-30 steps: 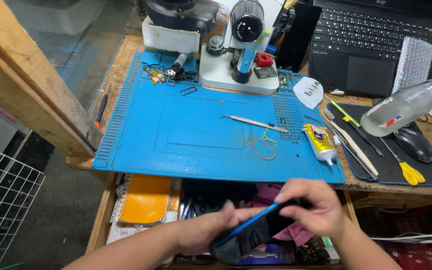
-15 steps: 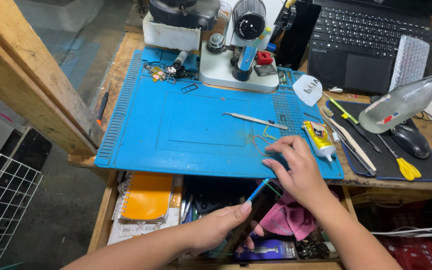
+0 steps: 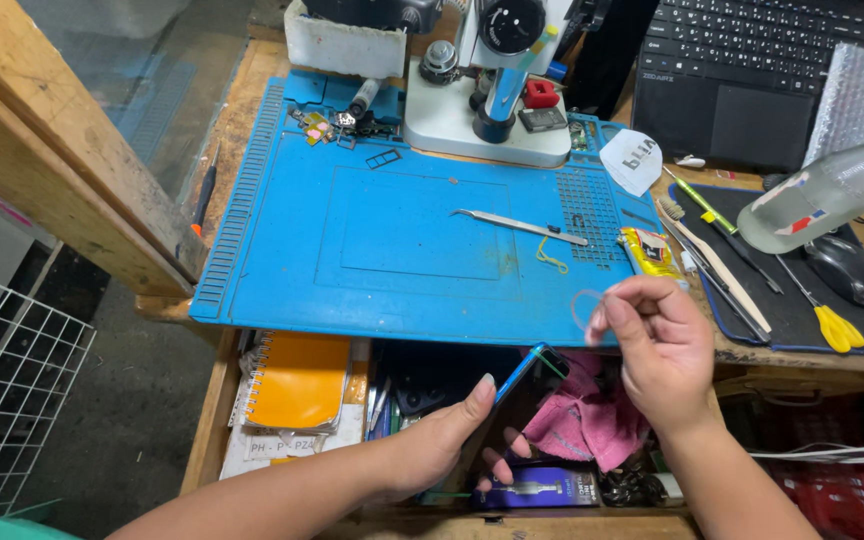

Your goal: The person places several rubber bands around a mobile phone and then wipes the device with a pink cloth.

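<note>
Left hand (image 3: 442,440) grips a blue-edged phone (image 3: 527,372) edge-on, thumb on the upper side, fingers curled under the lower side — it sits over the open drawer (image 3: 392,385), just below the near edge of the blue work mat (image 3: 402,235). Right hand (image 3: 657,345) is raised just right of the phone's top corner, fingertips pinched together on a thin, pale, looped strand (image 3: 584,305) that is barely visible; can't tell what it is. That pinch hovers right at the mat's front edge, not touching it. Under the right hand's fingers lies a pink cloth (image 3: 582,420) in the drawer, and below the left fingertips a purple box (image 3: 542,490). Left of the left thumb, an orange spiral notebook (image 3: 297,378) fills that side of the drawer. Beyond the fingers the mat's middle is mostly bare — only tweezers (image 3: 517,225) and a small yellow wire (image 3: 550,258) lie ahead of the right fingertips. A yellow tube (image 3: 649,252) sits at the mat's right edge, just past the right knuckles. Further right, on a dark pad (image 3: 802,320), are yellow-handled scissors (image 3: 820,315), a mouse (image 3: 845,268) and a tipped clear bottle (image 3: 822,195). Microscope base (image 3: 487,125) crowds the mat's far edge; laptop (image 3: 752,75) beyond it. Wooden beam (image 3: 62,170) hems the mat's left side.
</note>
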